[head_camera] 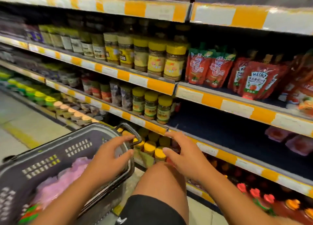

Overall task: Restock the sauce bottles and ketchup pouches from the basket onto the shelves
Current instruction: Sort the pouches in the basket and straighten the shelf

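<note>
Beside basket (pixel 50 150), open hands (pixel 108 157)

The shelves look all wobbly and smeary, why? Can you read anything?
Head view: the wide lens bends the shelf edges into slanted curves; motion blur smears the jars and top-left corner; the Heinz pouch is sharp enough to read its name; the basket and both hands, left and right, are soft at the edges.

L hand (pixel 111 154) & R hand (pixel 182 154): fingers spread, no grip.
</note>
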`<action>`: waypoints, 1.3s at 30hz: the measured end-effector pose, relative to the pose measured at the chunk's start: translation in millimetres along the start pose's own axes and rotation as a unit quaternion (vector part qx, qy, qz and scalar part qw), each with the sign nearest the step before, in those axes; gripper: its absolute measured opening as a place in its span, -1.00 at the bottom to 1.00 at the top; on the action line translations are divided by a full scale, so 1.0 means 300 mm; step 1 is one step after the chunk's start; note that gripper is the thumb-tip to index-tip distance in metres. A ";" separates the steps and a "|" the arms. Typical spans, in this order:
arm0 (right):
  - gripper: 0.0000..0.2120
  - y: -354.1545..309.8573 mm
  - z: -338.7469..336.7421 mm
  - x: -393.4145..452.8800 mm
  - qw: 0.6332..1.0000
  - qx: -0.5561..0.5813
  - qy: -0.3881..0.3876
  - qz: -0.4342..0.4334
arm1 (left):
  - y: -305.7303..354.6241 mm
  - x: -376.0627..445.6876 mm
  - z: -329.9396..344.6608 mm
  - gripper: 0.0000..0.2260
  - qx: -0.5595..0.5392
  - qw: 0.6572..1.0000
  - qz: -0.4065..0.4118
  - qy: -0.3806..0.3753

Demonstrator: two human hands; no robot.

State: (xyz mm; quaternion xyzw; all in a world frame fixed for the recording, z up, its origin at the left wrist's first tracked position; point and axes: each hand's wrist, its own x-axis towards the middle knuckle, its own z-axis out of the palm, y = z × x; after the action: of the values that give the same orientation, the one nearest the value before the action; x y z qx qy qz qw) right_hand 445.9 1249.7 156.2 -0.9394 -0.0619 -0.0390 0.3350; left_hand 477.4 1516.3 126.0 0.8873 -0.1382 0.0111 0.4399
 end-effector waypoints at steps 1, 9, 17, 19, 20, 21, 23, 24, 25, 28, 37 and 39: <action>-0.54 -0.031 0.027 0.011 1.000 0.000 -0.010 -0.008 | -0.037 -0.019 -0.024 -0.64 -0.002 1.000 -0.011 0.011; -0.52 -0.253 0.292 0.102 0.993 0.026 -0.102 -0.052 | -0.304 -0.168 -0.206 -0.61 -0.021 0.989 -0.105 0.097; -0.53 -0.364 0.565 0.174 0.978 0.038 -0.197 -0.057 | -0.524 -0.272 -0.323 -0.70 0.018 0.968 -0.219 0.119; -0.51 -0.373 0.610 0.187 0.972 0.027 -0.226 -0.058 | -0.562 -0.284 -0.322 -0.67 0.020 0.963 -0.238 0.124; -0.50 -0.373 0.630 0.197 0.970 0.018 -0.237 -0.059 | -0.584 -0.286 -0.314 -0.66 0.028 0.962 -0.242 0.122; -0.50 -0.371 0.649 0.209 0.968 0.012 -0.245 -0.056 | -0.607 -0.288 -0.306 -0.64 0.043 0.961 -0.246 0.116; -0.50 -0.369 0.682 0.232 0.966 0.001 -0.254 -0.050 | -0.649 -0.281 -0.284 -0.62 0.059 0.959 -0.259 0.096; -0.50 -0.366 0.698 0.242 0.965 -0.006 -0.258 -0.045 | -0.672 -0.274 -0.271 -0.62 0.062 0.958 -0.265 0.086; -0.51 -0.360 0.713 0.250 0.963 -0.010 -0.265 -0.039 | -0.694 -0.265 -0.257 -0.61 0.067 0.958 -0.271 0.071; -0.50 -0.342 0.749 0.271 0.957 -0.015 -0.288 -0.023 | -0.763 -0.230 -0.210 -0.57 0.105 0.958 -0.265 0.019; -0.57 -0.263 0.790 0.344 0.952 -0.009 -0.306 0.026 | -0.935 -0.082 -0.016 -0.32 0.266 0.923 -0.231 -0.156; -0.60 -0.249 0.794 0.355 0.952 -0.006 -0.305 0.031 | -0.969 -0.071 0.028 -0.22 0.325 0.900 -0.217 -0.194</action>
State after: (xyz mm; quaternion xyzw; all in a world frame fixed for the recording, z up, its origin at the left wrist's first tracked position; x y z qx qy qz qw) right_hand 548.1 1467.7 31.2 -0.9098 -0.1321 0.2598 0.2956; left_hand 530.2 1681.8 -108.1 0.9734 -0.0133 -0.2132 0.0828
